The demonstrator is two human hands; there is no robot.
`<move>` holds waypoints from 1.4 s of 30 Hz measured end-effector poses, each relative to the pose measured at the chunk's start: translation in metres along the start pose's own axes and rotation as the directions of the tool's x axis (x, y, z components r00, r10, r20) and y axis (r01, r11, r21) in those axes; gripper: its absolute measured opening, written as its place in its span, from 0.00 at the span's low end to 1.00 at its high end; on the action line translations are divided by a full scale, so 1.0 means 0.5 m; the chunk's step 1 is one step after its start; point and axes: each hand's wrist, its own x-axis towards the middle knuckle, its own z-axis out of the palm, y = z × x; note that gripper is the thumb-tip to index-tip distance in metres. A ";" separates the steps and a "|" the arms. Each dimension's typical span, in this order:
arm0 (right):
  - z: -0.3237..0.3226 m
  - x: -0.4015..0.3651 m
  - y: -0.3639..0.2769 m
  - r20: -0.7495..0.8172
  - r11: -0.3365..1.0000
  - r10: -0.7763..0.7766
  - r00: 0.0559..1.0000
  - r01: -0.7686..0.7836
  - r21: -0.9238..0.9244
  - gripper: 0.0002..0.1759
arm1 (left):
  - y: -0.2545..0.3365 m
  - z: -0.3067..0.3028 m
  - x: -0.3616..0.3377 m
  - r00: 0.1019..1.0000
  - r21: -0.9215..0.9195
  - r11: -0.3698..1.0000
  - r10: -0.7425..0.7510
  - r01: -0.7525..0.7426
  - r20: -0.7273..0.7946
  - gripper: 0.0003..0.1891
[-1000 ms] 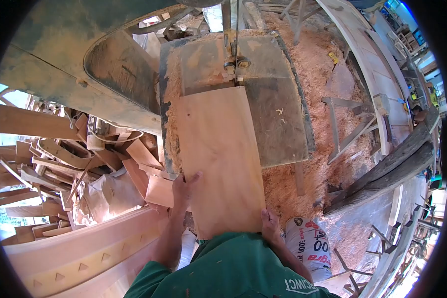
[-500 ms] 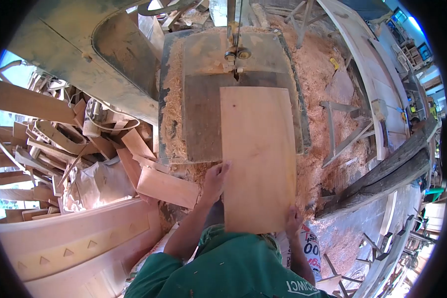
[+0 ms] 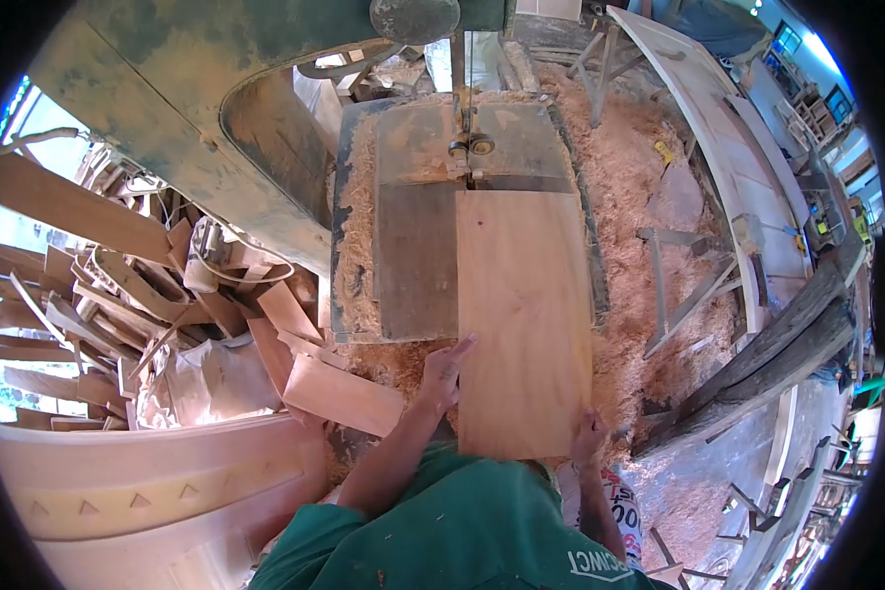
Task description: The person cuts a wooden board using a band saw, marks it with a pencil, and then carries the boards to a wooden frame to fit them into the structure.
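Note:
A wide wooden board (image 3: 524,315) lies lengthwise on the saw table (image 3: 418,256), its near end reaching back to my green shirt. At the board's left edge, my left hand (image 3: 444,374) grips the wood, with a finger along its top. My right hand (image 3: 589,439) is closed on the right edge close to the near corner. Just beyond the board's far left corner stands the thin saw blade (image 3: 471,128), with round guide wheels (image 3: 481,145) beside it.
The machine's large body (image 3: 167,108) rises at the upper left. Offcuts (image 3: 342,393) and scrap wood are heaped at the left. Sawdust (image 3: 624,197) covers the floor to the right, near a wooden trestle (image 3: 693,285) and a heavy timber (image 3: 757,369).
The view has shifted, showing more of the machine's top. The board's far end is nearer the blade. My left hand's finger now extends over the board's edge; both hands still hold it.

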 end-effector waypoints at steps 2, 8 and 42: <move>-0.005 0.008 0.000 0.021 0.999 0.039 0.999 -0.039 0.030 0.23 | -0.003 -0.002 0.010 0.992 -0.044 0.995 0.090 -0.087 0.085 0.17; -0.009 0.044 0.022 0.025 0.987 -0.058 0.998 0.054 0.153 0.21 | 0.013 0.025 0.042 0.981 -0.057 0.983 -0.177 0.173 -0.082 0.19; -0.001 0.046 -0.022 0.044 0.990 0.047 0.998 -0.052 0.131 0.23 | 0.030 0.043 0.049 0.947 -0.003 0.960 -0.278 0.281 -0.163 0.35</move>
